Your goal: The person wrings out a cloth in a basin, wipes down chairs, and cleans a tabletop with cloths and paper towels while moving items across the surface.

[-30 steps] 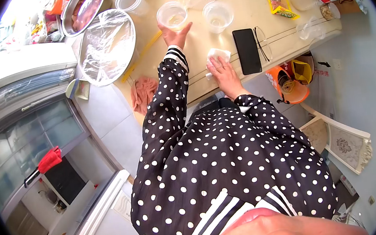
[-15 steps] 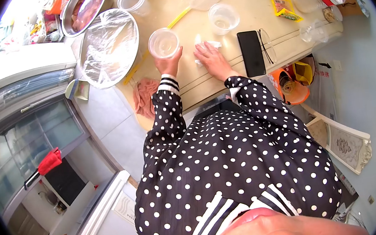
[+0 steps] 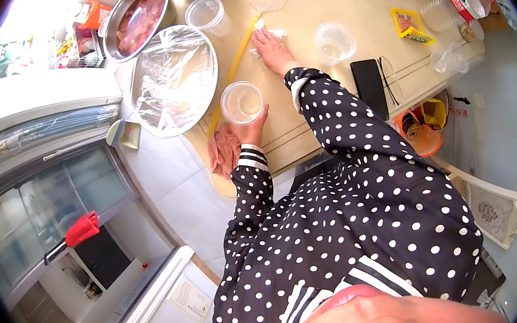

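My left hand (image 3: 257, 131) grips a clear plastic cup (image 3: 241, 103) near the table's front edge, its fingers partly hidden by the cup. My right hand (image 3: 273, 51) lies flat, fingers stretched out, over a white tissue (image 3: 279, 34) on the tabletop. Part of the tissue is covered by the hand. A long yellow strip (image 3: 240, 50) runs along the table just left of that hand. Another clear plastic cup (image 3: 335, 42) stands to the right. Below my left hand, a pinkish-brown cloth (image 3: 224, 151) hangs at the table's edge.
A bowl covered with plastic film (image 3: 175, 75) stands at the left, beside a metal bowl of raw meat (image 3: 142, 22) and stacked clear containers (image 3: 205, 14). Toward the right lie a black phone (image 3: 369, 89), glasses (image 3: 390, 81), a yellow packet (image 3: 411, 24) and a plastic bottle (image 3: 453, 6).
My right hand has slid with the tissue farther across the table, away from my body. My left hand, still holding the cup, has come closer to the front edge. The camera view has shifted.
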The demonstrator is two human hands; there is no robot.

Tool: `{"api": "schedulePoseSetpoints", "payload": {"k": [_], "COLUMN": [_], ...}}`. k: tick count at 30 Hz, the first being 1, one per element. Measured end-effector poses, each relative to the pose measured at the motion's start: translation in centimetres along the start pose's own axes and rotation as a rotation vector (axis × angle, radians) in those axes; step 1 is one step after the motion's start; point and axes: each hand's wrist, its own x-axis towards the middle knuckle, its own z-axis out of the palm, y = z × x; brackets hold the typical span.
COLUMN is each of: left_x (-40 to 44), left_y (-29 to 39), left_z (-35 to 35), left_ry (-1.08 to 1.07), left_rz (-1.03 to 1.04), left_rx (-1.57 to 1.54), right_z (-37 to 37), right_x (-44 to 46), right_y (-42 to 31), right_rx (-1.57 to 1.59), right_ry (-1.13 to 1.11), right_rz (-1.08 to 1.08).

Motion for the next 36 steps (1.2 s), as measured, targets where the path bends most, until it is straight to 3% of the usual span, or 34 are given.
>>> {"api": "schedulePoseSetpoints", "payload": {"k": [5,9,13,15,18,21,26,29,31,32,34,36], "left_x": [0.0,-0.2,0.4,0.8,2.7,4.2,4.5,4.2,3.6,2.5,2.2,1.9], "left_y": [-0.3,-0.2,0.7,0.2,-2.4,-4.1,-2.4,-4.9,-2.6,-1.0,1.1,2.0], "left_z": [0.1,-0.6,-4.1,-5.7,-8.4,-9.1,-8.8,-9.5,-9.1,-9.0,-9.3,-9.7], "left_ry": [-0.008,-0.094,-0.342,-0.175,-0.047,-0.125,-0.15,-0.03,-0.064,-0.027,-0.048,0.009], "left_rz": [0.072,-0.025,-0.013,0.209,0.363,0.202,0.013,0.199,0.018,0.114,-0.014,0.113], "left_rx": [0.018,-0.11,0.073,0.452,0.776,1.059,1.252,1.127,1.065,1.092,1.127,1.178], "right_z": [-1.3,-1.3,-1.4,-3.3,-4.5,-8.5,-12.8,-13.8,-15.8,-15.8,-15.9,-16.0], "right_x": [-5.3,-0.1,-0.8,-4.0,-8.5,-12.1,-18.1,-21.5,-22.8,-23.8,-24.7,-25.6], "right_y": [-1.3,0.5,0.3,0.0,-0.4,-2.2,-2.8,-2.3,-2.7,-2.8,-2.6,-2.6], "right_rx": [0.195,0.136,0.067,0.074,0.088,0.095,0.192,0.232,0.216,0.237,0.271,0.3], "right_ry": [0.012,-0.019,-0.033,-0.06,-0.062,-0.059,-0.022,-0.052,-0.096,-0.104,-0.098,-0.097], "right_rz": [-0.164,-0.024,0.006,-0.029,0.002,0.012,-0.03,-0.009,-0.009,0.001,0.023,0.016]}}
